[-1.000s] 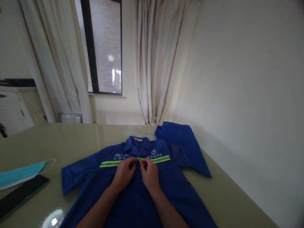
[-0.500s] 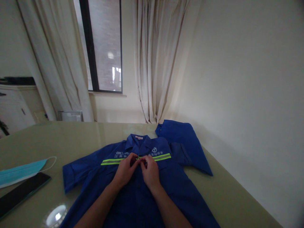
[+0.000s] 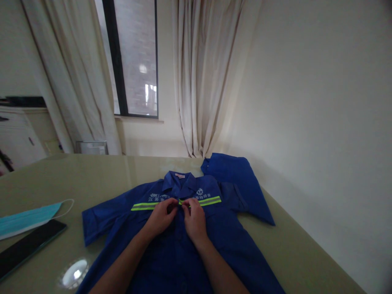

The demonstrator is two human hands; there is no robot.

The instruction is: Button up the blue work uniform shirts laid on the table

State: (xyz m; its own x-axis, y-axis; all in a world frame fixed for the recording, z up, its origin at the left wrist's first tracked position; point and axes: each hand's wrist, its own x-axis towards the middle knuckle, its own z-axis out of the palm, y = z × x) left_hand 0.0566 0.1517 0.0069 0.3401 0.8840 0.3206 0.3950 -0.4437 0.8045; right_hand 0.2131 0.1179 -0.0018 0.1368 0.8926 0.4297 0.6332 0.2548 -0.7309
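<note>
A blue short-sleeved work shirt (image 3: 147,253) lies face up, its collar pointing away from me. Across the chest runs a yellow-green reflective stripe with white lettering above it. My left hand (image 3: 162,216) pinches the front placket at the stripe, fingers curled against the thumb. Just to its right, my right hand (image 3: 195,219) also pinches the placket edge, a small gap between the two hands. My fingers cover the fastening there, so any button is hidden.
Folded blue cloth (image 3: 235,179) lies behind the shirt's right sleeve. On the left of the glossy table (image 3: 101,171) are a light-blue face mask (image 3: 30,220) and a black phone (image 3: 30,247). A wall (image 3: 321,143) borders the table's right edge.
My fingertips, which were together at the placket, have drawn slightly apart, more of the stripe showing between them. The shirt stays in place; the view shifts a little.
</note>
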